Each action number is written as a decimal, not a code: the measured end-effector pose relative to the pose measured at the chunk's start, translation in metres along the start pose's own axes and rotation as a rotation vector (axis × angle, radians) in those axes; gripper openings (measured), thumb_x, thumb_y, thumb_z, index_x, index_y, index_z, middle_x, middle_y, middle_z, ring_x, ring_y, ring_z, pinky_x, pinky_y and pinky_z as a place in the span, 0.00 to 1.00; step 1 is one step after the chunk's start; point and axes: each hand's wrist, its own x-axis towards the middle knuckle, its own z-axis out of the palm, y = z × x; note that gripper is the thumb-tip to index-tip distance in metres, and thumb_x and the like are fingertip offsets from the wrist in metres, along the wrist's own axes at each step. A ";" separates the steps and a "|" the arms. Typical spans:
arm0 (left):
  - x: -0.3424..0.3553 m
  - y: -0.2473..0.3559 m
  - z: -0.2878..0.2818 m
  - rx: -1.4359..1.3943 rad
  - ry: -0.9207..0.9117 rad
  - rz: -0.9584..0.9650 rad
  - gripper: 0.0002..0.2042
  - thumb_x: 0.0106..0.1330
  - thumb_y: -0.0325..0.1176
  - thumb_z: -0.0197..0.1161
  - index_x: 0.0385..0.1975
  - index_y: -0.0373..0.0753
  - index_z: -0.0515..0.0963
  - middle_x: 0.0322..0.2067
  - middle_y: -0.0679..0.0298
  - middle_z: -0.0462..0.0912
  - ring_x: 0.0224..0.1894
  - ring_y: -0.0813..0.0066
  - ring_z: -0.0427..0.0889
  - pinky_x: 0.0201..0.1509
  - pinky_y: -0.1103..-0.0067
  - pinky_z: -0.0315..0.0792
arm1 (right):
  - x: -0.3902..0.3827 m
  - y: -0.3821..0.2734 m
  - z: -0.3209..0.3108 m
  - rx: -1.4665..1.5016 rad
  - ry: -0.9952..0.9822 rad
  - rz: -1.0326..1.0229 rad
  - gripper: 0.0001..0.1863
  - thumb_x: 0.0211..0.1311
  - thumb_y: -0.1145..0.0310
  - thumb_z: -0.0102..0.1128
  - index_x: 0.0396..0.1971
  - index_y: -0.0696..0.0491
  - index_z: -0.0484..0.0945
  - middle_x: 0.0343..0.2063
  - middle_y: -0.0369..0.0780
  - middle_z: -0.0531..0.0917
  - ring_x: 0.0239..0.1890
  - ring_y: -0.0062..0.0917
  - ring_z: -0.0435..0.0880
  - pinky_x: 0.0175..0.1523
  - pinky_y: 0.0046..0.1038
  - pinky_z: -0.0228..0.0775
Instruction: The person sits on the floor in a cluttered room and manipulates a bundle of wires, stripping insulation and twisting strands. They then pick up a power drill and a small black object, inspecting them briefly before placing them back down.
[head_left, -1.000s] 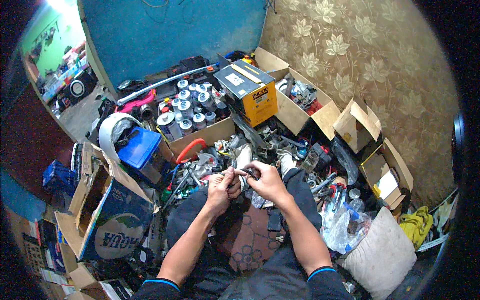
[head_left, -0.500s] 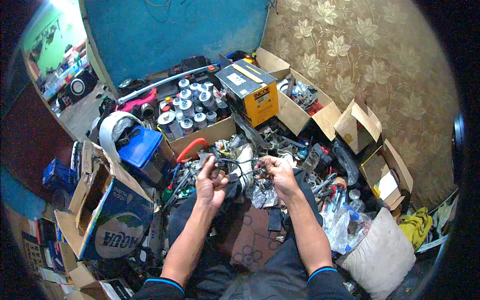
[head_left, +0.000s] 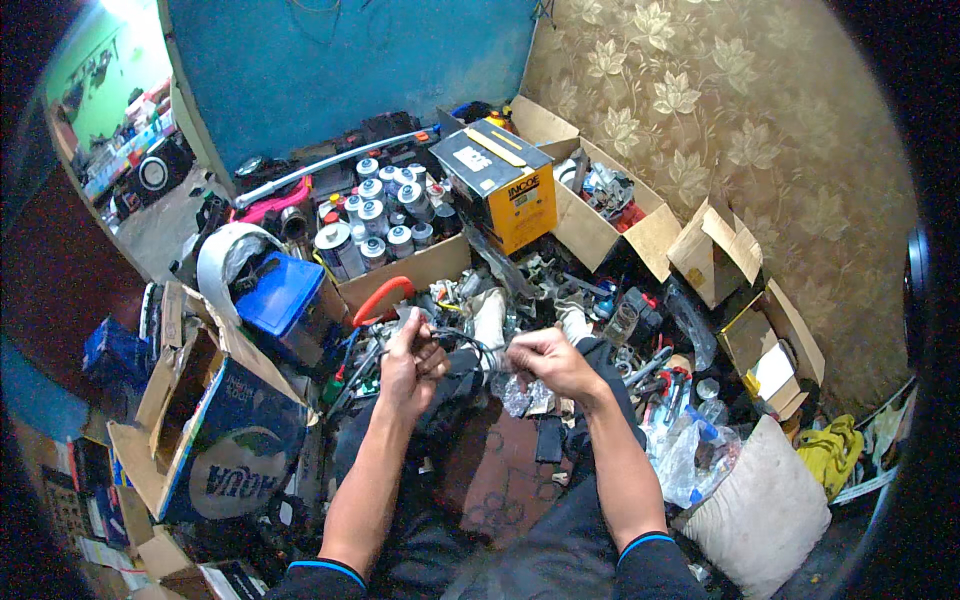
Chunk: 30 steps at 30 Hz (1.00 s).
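Note:
My left hand (head_left: 410, 370) is closed on a thin black cable (head_left: 466, 338), with its thumb raised near a small greyish piece I cannot make out. The cable loops across to my right hand (head_left: 550, 362), whose fingers are curled closed on it, knuckles up. Both hands are held over my knees, above my white-shod feet (head_left: 488, 318) and a dense litter of small parts and tools (head_left: 530, 275). A clear crumpled plastic piece (head_left: 515, 398) lies below the right hand.
Spray cans (head_left: 372, 215) crowd a carton beside a yellow-and-black box (head_left: 520, 210). At left are a blue-lidded container (head_left: 280, 290) and a torn carton (head_left: 235, 430); at right, open cartons (head_left: 715, 245), a plastic bag (head_left: 680, 450), a cushion (head_left: 760, 500) and yellow cloth (head_left: 830, 450).
My hands have moved from close together to apart, stretching the cable between them. Since half a second ago my left hand shifted slightly left and my right fingers turned down and curled tighter.

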 end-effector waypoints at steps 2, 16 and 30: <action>0.002 0.000 -0.001 -0.103 0.061 -0.005 0.14 0.68 0.46 0.55 0.23 0.46 0.72 0.11 0.75 0.57 0.11 0.84 0.49 0.16 0.83 0.46 | -0.005 -0.006 -0.004 0.308 0.258 -0.125 0.17 0.68 0.67 0.47 0.17 0.56 0.72 0.13 0.35 0.72 0.11 0.17 0.68 0.33 0.33 0.77; 0.003 0.004 -0.003 -0.062 -0.071 0.069 0.20 0.72 0.50 0.47 0.19 0.46 0.65 0.13 0.75 0.52 0.13 0.85 0.46 0.16 0.83 0.45 | 0.002 -0.001 -0.014 -0.769 0.700 -0.319 0.14 0.54 0.72 0.57 0.42 0.56 0.77 0.47 0.46 0.76 0.49 0.41 0.76 0.50 0.32 0.73; 0.011 -0.009 -0.006 -0.261 0.058 -0.133 0.16 0.67 0.48 0.57 0.22 0.45 0.72 0.13 0.77 0.58 0.11 0.88 0.50 0.15 0.86 0.44 | -0.004 -0.006 -0.011 -0.513 0.359 -0.362 0.09 0.53 0.76 0.53 0.32 0.57 0.81 0.27 0.46 0.83 0.30 0.36 0.84 0.38 0.32 0.76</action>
